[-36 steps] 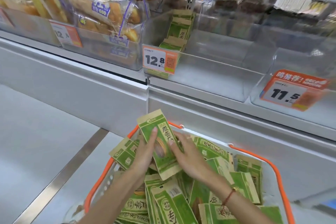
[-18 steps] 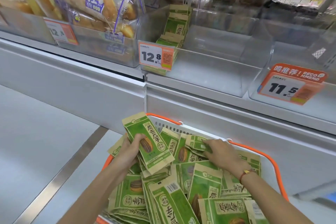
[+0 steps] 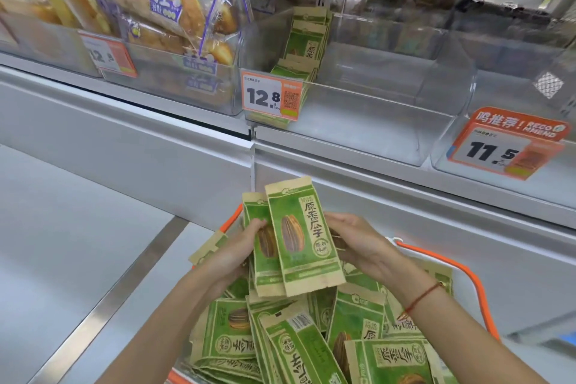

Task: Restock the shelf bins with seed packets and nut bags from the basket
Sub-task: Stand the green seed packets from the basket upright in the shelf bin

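Both hands have come together since half a second ago: the right hand (image 3: 358, 246), then reaching into the orange-rimmed basket (image 3: 467, 284), now joins the left hand (image 3: 237, 246) on two upright sunflower seed packets (image 3: 296, 237) lifted above the basket. Each grip is curled round the packets' edges. Judgement: a bundle is being squared for the clear bin (image 3: 374, 109) beyond the basket, beside the 12.8 price tag (image 3: 271, 97)

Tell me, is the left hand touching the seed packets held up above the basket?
Touching. The head view shows the left hand gripping the held seed packets at their left edge, with a fingertip lying on the green front.
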The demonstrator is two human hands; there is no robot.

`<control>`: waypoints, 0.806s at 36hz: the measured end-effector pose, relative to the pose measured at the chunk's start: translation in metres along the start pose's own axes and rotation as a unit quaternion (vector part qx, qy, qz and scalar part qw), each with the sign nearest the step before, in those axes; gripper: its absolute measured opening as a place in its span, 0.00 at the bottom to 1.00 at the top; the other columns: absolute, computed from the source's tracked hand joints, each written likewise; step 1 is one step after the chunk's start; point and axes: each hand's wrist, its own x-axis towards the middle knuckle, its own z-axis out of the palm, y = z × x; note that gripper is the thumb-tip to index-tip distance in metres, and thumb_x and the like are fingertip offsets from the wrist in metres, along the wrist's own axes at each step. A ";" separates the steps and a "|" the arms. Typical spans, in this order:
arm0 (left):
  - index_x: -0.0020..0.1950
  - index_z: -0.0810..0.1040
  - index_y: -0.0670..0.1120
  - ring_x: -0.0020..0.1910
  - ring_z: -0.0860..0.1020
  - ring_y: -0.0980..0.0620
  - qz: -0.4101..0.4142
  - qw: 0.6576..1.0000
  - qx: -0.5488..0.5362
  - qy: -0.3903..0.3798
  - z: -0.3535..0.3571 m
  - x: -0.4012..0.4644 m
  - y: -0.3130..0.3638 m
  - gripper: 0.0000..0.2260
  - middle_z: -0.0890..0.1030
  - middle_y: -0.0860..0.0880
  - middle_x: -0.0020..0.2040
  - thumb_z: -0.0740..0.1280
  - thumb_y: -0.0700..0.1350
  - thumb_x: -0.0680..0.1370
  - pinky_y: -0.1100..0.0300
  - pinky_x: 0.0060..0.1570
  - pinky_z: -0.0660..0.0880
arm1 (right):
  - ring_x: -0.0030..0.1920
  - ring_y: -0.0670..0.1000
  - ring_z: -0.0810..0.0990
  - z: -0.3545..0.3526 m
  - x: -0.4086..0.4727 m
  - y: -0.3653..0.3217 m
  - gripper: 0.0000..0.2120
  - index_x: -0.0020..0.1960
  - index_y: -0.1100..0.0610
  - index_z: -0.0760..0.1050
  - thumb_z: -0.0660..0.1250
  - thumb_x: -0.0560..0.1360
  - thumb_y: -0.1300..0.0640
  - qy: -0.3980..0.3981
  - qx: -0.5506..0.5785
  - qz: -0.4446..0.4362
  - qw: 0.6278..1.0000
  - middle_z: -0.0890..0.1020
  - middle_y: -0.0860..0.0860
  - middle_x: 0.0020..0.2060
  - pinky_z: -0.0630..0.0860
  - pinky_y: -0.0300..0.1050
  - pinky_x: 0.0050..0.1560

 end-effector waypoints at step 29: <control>0.67 0.69 0.44 0.52 0.79 0.66 0.489 0.834 0.253 -0.041 -0.011 -0.031 0.271 0.27 0.80 0.56 0.55 0.73 0.39 0.70 0.73 0.48 0.73 | 0.59 0.41 0.76 -0.012 0.017 -0.201 0.28 0.68 0.52 0.64 0.72 0.72 0.53 0.088 -0.216 -0.528 0.817 0.76 0.45 0.60 0.75 0.43 0.59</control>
